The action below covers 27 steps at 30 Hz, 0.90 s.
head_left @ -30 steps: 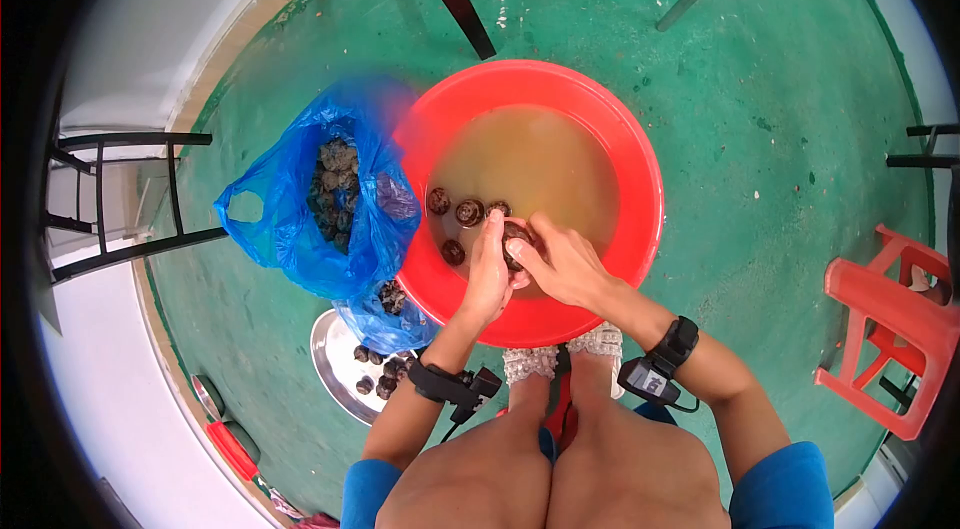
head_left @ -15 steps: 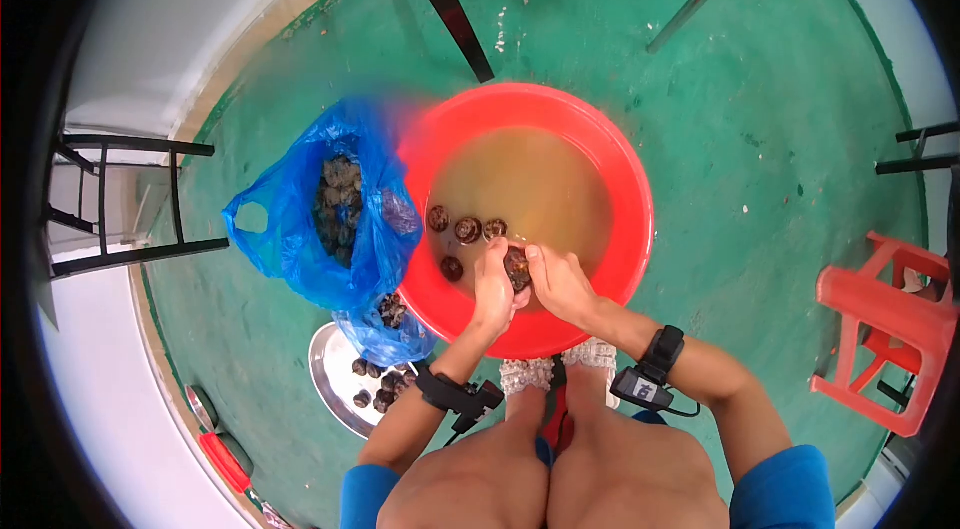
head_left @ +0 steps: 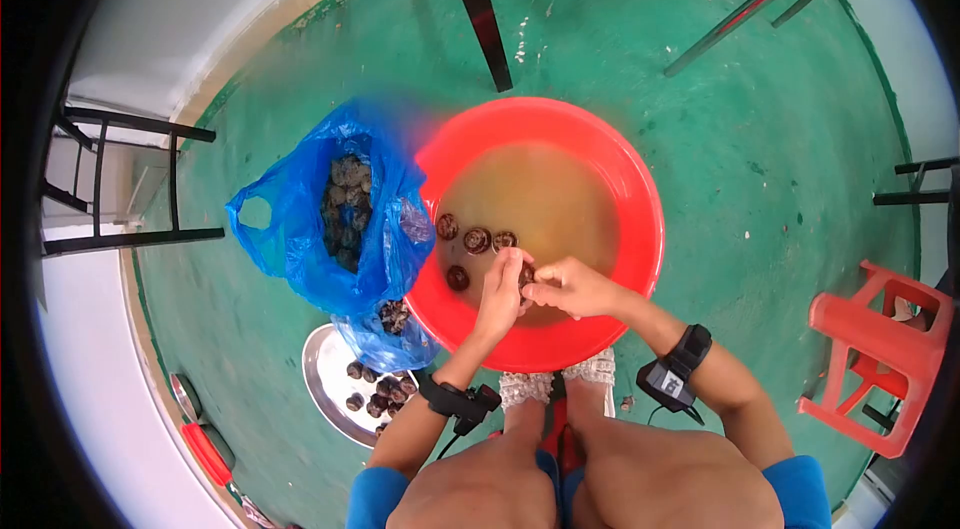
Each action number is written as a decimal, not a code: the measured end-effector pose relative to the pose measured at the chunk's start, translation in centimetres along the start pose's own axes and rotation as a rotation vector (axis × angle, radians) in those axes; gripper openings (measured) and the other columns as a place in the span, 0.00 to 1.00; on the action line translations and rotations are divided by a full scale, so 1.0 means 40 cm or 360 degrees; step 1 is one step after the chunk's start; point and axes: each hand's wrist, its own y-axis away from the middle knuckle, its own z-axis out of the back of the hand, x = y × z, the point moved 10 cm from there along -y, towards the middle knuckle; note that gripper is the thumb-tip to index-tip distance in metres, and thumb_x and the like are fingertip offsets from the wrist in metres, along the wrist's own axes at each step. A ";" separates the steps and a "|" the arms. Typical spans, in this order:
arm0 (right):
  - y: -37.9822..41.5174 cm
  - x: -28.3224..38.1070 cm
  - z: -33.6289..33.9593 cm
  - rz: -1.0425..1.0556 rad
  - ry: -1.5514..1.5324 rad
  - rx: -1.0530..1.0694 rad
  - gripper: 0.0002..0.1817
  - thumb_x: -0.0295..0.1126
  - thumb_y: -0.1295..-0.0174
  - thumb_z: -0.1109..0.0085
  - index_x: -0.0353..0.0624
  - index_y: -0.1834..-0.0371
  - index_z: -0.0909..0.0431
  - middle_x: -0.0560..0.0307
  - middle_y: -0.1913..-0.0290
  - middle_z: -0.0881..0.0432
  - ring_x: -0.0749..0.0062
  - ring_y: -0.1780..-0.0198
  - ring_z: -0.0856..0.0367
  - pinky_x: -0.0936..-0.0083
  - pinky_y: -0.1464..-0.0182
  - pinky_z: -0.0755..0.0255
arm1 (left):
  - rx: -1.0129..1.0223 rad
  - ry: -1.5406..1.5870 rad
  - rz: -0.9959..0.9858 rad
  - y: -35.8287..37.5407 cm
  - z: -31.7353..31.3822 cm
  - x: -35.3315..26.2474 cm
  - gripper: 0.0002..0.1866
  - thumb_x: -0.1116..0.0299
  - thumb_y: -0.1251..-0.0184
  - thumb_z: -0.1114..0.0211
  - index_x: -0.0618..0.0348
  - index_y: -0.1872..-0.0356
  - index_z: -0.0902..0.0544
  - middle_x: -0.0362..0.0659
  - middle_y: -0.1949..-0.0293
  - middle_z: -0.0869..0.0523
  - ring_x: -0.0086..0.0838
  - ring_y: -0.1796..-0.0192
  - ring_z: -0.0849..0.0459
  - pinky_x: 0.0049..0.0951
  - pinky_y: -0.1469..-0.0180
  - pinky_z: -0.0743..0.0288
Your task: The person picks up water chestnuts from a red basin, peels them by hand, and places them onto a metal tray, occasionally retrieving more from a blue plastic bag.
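Note:
Above the front of a red basin (head_left: 650, 229) of murky water, my left hand (head_left: 500, 294) is closed around a dark brown round thing (head_left: 526, 274) that looks like a water chestnut. My right hand (head_left: 572, 289) meets it from the right, thumb and fingers pinched against it; the fingers partly hide it. Several similar dark, ringed pieces (head_left: 477, 240) lie in the water at the basin's left side, just left of my hands.
Left of the basin stands an open blue plastic bag (head_left: 300, 239) of greyish, muddy round pieces. A smaller blue bag (head_left: 375, 344) and a metal dish (head_left: 322, 379) with dark pieces are below it. A red stool (head_left: 840, 329) stands right; a black leg (head_left: 478, 19) rises behind the basin.
My right hand has shifted from lying along the piece to pinching at its right side, and less of the piece shows. The view has shifted slightly.

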 end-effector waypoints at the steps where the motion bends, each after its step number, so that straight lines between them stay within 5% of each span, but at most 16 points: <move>1: 0.008 -0.034 -0.021 -0.0345 -0.0316 0.0167 0.18 0.41 0.44 0.51 0.38 0.81 0.32 0.62 0.89 0.34 0.78 0.88 0.37 0.78 0.85 0.38 | -0.0006 0.0005 0.0009 -0.001 0.001 0.000 0.16 0.55 0.35 0.61 0.57 0.68 0.32 0.37 0.83 0.33 0.16 0.88 0.37 0.15 0.90 0.49; 5: 0.011 -0.065 -0.040 -0.0570 -0.0790 0.0377 0.19 0.44 0.43 0.52 0.39 0.80 0.32 0.68 0.90 0.40 0.85 0.90 0.42 0.83 0.89 0.43 | 0.0122 0.0119 -0.0026 -0.004 -0.019 0.009 0.19 0.54 0.35 0.64 0.61 0.67 0.32 0.40 0.82 0.31 0.18 0.88 0.35 0.17 0.92 0.48; 10: 0.003 -0.062 -0.042 -0.0417 -0.0628 0.0063 0.15 0.33 0.46 0.52 0.38 0.88 0.33 0.66 0.91 0.38 0.85 0.88 0.40 0.81 0.87 0.44 | 0.0065 0.0135 0.0045 -0.017 -0.006 0.022 0.18 0.59 0.37 0.62 0.63 0.73 0.29 0.41 0.84 0.30 0.21 0.89 0.34 0.18 0.94 0.48; 12: 0.001 0.011 0.003 0.0276 -0.0385 -0.0349 0.14 0.28 0.50 0.52 0.35 0.91 0.34 0.62 0.91 0.36 0.84 0.89 0.39 0.80 0.87 0.44 | 0.0016 0.0160 0.0178 -0.005 -0.006 0.016 0.18 0.60 0.38 0.62 0.63 0.75 0.29 0.40 0.85 0.31 0.21 0.91 0.35 0.18 0.94 0.49; 15: 0.009 0.025 -0.001 0.0199 0.0060 -0.0369 0.11 0.27 0.52 0.51 0.34 0.89 0.32 0.55 0.91 0.32 0.80 0.89 0.35 0.77 0.86 0.41 | -0.0028 0.0260 0.0445 0.010 0.000 0.051 0.18 0.60 0.39 0.61 0.62 0.76 0.28 0.41 0.86 0.31 0.21 0.93 0.38 0.19 0.94 0.51; 17: 0.029 0.088 -0.042 0.0535 0.0332 -0.0347 0.08 0.28 0.54 0.50 0.37 0.85 0.27 0.45 0.85 0.28 0.74 0.84 0.26 0.74 0.81 0.35 | -0.0032 0.0338 0.0572 0.004 0.012 0.076 0.17 0.60 0.39 0.61 0.62 0.75 0.28 0.41 0.87 0.30 0.21 0.93 0.39 0.20 0.95 0.52; 19: 0.027 0.097 -0.088 0.0556 0.0556 -0.0174 0.05 0.25 0.53 0.50 0.38 0.82 0.27 0.54 0.88 0.30 0.80 0.84 0.31 0.78 0.80 0.35 | -0.0071 0.0732 0.0529 -0.031 0.033 0.079 0.17 0.59 0.39 0.62 0.61 0.74 0.30 0.43 0.86 0.28 0.21 0.94 0.40 0.20 0.94 0.53; 22: -0.010 0.029 0.015 0.0200 0.0238 -0.0365 0.07 0.26 0.48 0.55 0.37 0.78 0.27 0.56 0.86 0.29 0.81 0.81 0.28 0.79 0.78 0.34 | -0.0145 0.0603 0.0390 -0.042 0.069 0.069 0.16 0.55 0.38 0.59 0.57 0.72 0.30 0.44 0.82 0.25 0.22 0.92 0.38 0.19 0.92 0.50; 23: -0.027 -0.018 0.040 0.0041 0.0163 -0.0390 0.11 0.32 0.50 0.54 0.37 0.78 0.25 0.47 0.81 0.24 0.63 0.78 0.23 0.70 0.72 0.30 | -0.0189 0.0539 0.0374 -0.040 0.084 0.071 0.16 0.52 0.39 0.58 0.54 0.71 0.30 0.43 0.80 0.24 0.22 0.90 0.36 0.18 0.89 0.47; 25: -0.040 -0.081 0.101 -0.0453 0.1079 -0.0358 0.10 0.31 0.51 0.54 0.38 0.76 0.25 0.44 0.72 0.23 0.58 0.67 0.22 0.69 0.65 0.28 | -0.0219 0.0525 0.0430 -0.056 0.108 0.118 0.16 0.51 0.40 0.53 0.54 0.71 0.30 0.41 0.77 0.24 0.23 0.87 0.32 0.21 0.86 0.41; 27: -0.073 -0.249 0.187 -0.0740 0.1576 -0.0532 0.12 0.34 0.51 0.51 0.39 0.67 0.26 0.47 0.59 0.24 0.59 0.60 0.23 0.68 0.61 0.28 | -0.0316 0.0564 0.0809 -0.049 0.119 0.216 0.14 0.54 0.43 0.48 0.55 0.69 0.30 0.39 0.77 0.25 0.23 0.81 0.28 0.25 0.80 0.34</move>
